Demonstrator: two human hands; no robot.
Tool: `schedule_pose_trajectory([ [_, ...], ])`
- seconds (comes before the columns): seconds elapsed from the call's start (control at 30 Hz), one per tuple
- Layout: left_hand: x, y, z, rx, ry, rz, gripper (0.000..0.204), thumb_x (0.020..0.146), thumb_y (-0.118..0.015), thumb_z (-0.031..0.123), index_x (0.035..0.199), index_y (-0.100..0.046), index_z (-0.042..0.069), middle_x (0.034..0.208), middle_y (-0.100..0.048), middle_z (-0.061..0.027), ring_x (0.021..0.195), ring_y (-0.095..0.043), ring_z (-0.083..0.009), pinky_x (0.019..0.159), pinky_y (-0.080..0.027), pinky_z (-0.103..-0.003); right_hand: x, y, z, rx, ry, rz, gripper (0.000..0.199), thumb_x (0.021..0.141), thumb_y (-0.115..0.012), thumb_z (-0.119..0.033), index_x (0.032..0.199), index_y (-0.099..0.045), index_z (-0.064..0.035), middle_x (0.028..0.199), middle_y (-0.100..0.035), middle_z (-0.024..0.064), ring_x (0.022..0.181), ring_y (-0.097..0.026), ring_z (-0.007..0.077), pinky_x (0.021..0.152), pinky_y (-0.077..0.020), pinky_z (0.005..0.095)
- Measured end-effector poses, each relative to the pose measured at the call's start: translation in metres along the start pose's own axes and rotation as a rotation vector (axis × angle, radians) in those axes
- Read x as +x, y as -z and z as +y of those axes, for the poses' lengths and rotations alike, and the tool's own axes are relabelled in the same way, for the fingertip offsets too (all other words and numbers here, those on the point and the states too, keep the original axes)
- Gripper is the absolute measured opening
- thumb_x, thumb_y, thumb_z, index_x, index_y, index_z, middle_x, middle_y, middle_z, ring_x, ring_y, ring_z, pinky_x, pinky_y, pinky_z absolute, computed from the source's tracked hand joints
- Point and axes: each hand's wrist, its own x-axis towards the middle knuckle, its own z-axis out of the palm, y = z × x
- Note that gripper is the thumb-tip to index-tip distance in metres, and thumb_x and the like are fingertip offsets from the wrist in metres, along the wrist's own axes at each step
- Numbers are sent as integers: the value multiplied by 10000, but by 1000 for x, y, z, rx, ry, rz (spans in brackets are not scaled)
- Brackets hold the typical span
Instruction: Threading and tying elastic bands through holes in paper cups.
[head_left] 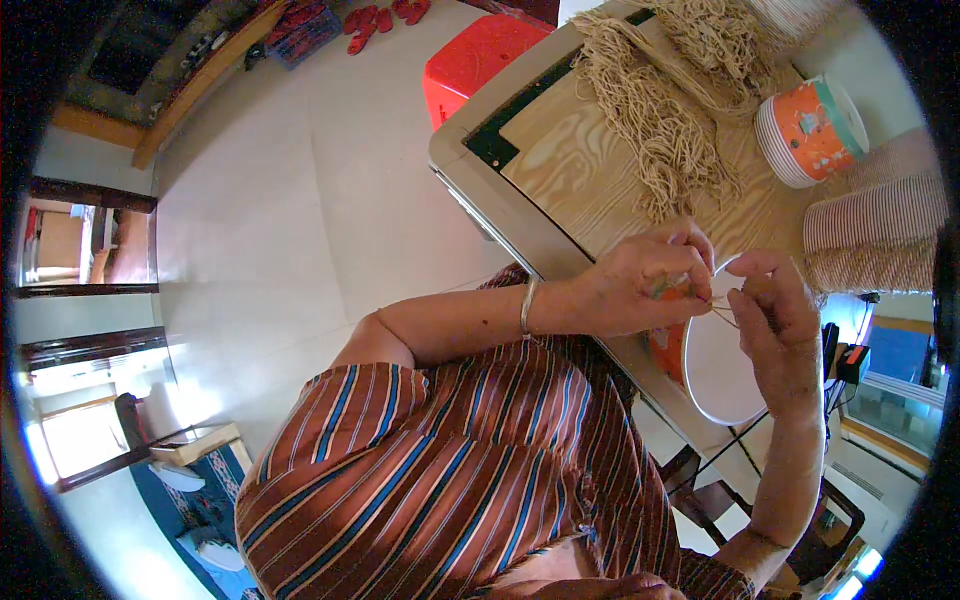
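Note:
My left hand [655,280], with a bracelet at its wrist, is closed in a pinch on a thin tan string [721,311]. My right hand [778,325] pinches the same string from the other side, so the fingertips of both hands almost meet. Just below them stands a paper tub [718,375], orange outside and white inside, with its mouth towards me. The hands cover part of its rim. Beyond my left hand, a loose heap of tan strings [650,110] lies on a wooden board [560,160].
An orange and green stack of paper tubs [810,130] stands at the back right. Further tub stacks with striped edges [875,225] lie along the right side. A red plastic stool [485,60] is beyond the table's left edge [480,195]. Dark cables [835,375] hang at the right.

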Motion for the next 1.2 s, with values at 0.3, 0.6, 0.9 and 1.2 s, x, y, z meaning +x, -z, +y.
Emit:
schedule_pose_trajectory([
  [0.3,-3,4,-13,-47,-38,-44,138,801,-744,111,875,-629,94,994,-557,-84,984,-546,-253,863,-445,-359,-4,-6,-6,80,14,150,233,864,-569,48,1074,-556,-54,678,-395,-56,611,-337,34,544,-274,200],
  [0.6,-6,7,-12,-54,-81,-82,170,779,-760,109,905,-648,96,1016,-575,-88,1013,-544,-268,875,-443,-371,-6,-7,-1,78,90,181,223,878,-561,64,1069,-553,-51,791,-493,-36,666,-385,28,591,-324,178],
  [0.9,-7,2,2,55,26,-14,183,788,-742,93,934,-633,98,988,-575,-79,1001,-552,-242,853,-451,-353,-5,-9,-4,103,102,140,207,873,-563,71,1044,-546,-45,816,-500,-31,676,-396,31,604,-342,181],
  [1.2,-13,3,3,38,91,39,88,845,-680,76,889,-604,70,922,-571,-69,938,-570,-224,830,-454,-325,-6,-9,-3,109,75,160,197,864,-575,71,1018,-570,-52,830,-503,-34,678,-396,30,594,-335,181],
])
